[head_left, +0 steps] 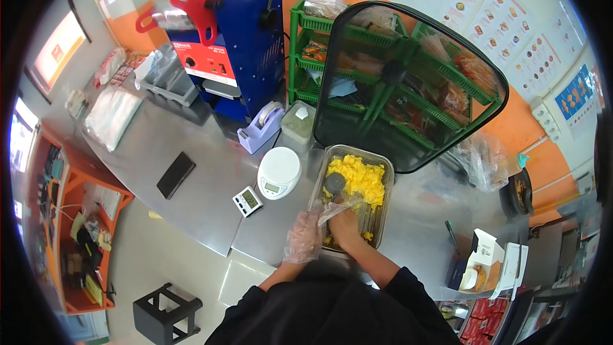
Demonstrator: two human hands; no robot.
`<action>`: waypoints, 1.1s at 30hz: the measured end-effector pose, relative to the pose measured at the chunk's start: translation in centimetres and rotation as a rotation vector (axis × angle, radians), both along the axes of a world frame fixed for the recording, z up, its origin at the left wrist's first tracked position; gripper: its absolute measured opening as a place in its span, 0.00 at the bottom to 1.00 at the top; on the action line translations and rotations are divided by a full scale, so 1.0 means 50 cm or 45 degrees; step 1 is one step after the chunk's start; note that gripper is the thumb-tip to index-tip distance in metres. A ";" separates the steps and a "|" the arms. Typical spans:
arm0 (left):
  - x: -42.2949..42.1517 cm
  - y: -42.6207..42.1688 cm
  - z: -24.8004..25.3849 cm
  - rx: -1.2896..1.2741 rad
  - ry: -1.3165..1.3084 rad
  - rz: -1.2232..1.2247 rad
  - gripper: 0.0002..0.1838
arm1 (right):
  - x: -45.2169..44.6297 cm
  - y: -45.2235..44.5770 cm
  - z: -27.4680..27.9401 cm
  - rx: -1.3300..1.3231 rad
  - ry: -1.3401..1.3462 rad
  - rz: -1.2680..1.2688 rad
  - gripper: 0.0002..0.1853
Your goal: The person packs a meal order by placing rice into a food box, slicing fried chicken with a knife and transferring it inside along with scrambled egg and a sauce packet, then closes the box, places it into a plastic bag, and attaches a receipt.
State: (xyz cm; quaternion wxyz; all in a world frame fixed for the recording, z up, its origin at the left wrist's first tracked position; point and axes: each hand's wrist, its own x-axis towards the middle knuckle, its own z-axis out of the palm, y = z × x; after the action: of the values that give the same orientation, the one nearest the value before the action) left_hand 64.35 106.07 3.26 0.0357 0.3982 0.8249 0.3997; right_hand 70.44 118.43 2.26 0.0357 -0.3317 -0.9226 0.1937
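Note:
My left hand, in a clear plastic glove, is beside the left rim of a metal tray. Its closed fingers meet a strip of thin clear plastic, which looks like another glove. This plastic reaches across to my right hand, over the near part of the tray; its fingers are partly hidden. Yellow crumbled food resembling scrambled egg lies mostly in the tray's far half, with small bits near my hands. A dark round-ended tool rests among the food.
A black-rimmed mesh cover stands tilted behind the tray. Left of it are a white kitchen scale, a timer, a tape dispenser and a phone. An opened box sits to the right. A blue machine stands behind.

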 end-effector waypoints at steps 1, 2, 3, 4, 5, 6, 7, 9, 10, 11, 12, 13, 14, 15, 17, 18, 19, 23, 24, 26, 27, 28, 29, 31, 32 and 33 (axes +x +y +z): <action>-0.003 0.001 0.000 0.086 0.054 -0.072 0.26 | -0.006 0.010 0.014 -0.126 -0.020 -0.011 0.21; 0.000 0.000 0.002 0.082 0.050 -0.068 0.26 | -0.006 0.015 0.025 -0.252 -0.040 -0.023 0.18; 0.004 0.000 0.004 0.079 -0.021 -0.038 0.24 | 0.006 0.021 0.031 -0.255 -0.043 -0.017 0.18; 0.006 -0.001 0.014 0.077 -0.090 -0.010 0.22 | 0.023 0.032 0.038 -0.074 -0.005 0.206 0.15; 0.005 -0.003 0.021 0.078 -0.088 -0.008 0.22 | 0.031 0.038 0.044 0.111 0.036 0.425 0.13; 0.003 -0.004 0.027 0.083 -0.163 -0.008 0.22 | 0.041 0.028 0.042 0.116 0.040 0.427 0.13; -0.002 -0.001 0.032 0.091 -0.237 -0.008 0.22 | 0.061 0.012 0.034 0.107 -0.024 0.392 0.15; -0.008 0.006 0.034 0.182 -0.226 0.030 0.22 | 0.085 -0.006 0.044 0.093 -0.094 0.355 0.17; -0.009 0.007 0.033 0.266 -0.214 0.064 0.22 | 0.096 -0.020 0.067 -0.025 -0.074 0.386 0.16; -0.009 0.012 0.030 0.259 -0.215 0.060 0.22 | 0.107 -0.032 0.082 -0.146 -0.054 0.414 0.16; -0.007 0.021 0.022 0.359 -0.526 0.103 0.22 | 0.116 -0.034 0.091 -0.153 -0.053 0.407 0.16; -0.005 0.027 0.012 0.455 -0.838 0.144 0.23 | 0.123 -0.029 0.100 -0.311 -0.041 0.503 0.15; -0.004 0.031 -0.002 0.448 -0.837 0.131 0.23 | 0.131 -0.024 0.106 -0.466 -0.025 0.597 0.15; -0.003 0.036 -0.017 0.624 -0.960 0.103 0.23 | 0.140 -0.018 0.101 -0.465 -0.019 0.585 0.15; -0.006 0.043 -0.038 0.800 -1.078 0.060 0.23 | 0.151 0.001 0.074 -0.660 0.274 0.606 0.13; -0.010 0.044 -0.045 0.749 -1.026 0.082 0.23 | 0.156 0.016 0.061 -0.654 0.284 0.599 0.13; -0.014 0.044 -0.051 0.699 -0.972 0.104 0.24 | 0.158 0.032 0.058 -1.104 0.180 0.372 0.13; -0.022 0.045 -0.035 0.696 -0.894 0.030 0.24 | 0.193 0.050 0.072 -2.004 0.322 -0.162 0.13; -0.017 0.041 -0.022 0.650 -0.936 0.089 0.25 | 0.207 0.055 0.080 -1.992 0.345 -0.172 0.13; -0.012 0.040 -0.013 0.594 -0.984 0.111 0.25 | 0.242 0.061 0.096 -2.015 0.447 -0.143 0.14; -0.009 0.036 -0.020 0.523 -0.798 0.151 0.24 | 0.260 0.060 0.102 -2.002 0.481 -0.172 0.14; -0.006 0.034 -0.032 0.455 -0.615 0.179 0.23 | 0.280 0.055 0.111 -2.033 0.589 -0.186 0.14; -0.008 0.034 -0.051 0.496 -0.401 0.179 0.19 | 0.307 0.051 0.122 -2.052 0.708 -0.211 0.14; 0.006 0.034 -0.026 0.383 -0.227 0.190 0.14 | 0.367 0.040 0.146 -1.992 0.898 -0.316 0.14; 0.019 0.025 0.020 0.218 -0.247 0.204 0.14 | 0.407 0.035 0.157 -1.956 1.034 -0.359 0.14; 0.021 0.031 0.009 0.250 -0.196 0.193 0.13 | 0.455 0.033 0.168 -1.898 1.103 -0.437 0.14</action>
State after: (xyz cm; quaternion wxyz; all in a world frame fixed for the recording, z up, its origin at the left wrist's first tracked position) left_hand 65.39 107.61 3.68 0.0293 0.3046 0.8042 0.5095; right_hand 93.17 120.06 10.67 0.1853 -0.3001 -0.3987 0.8465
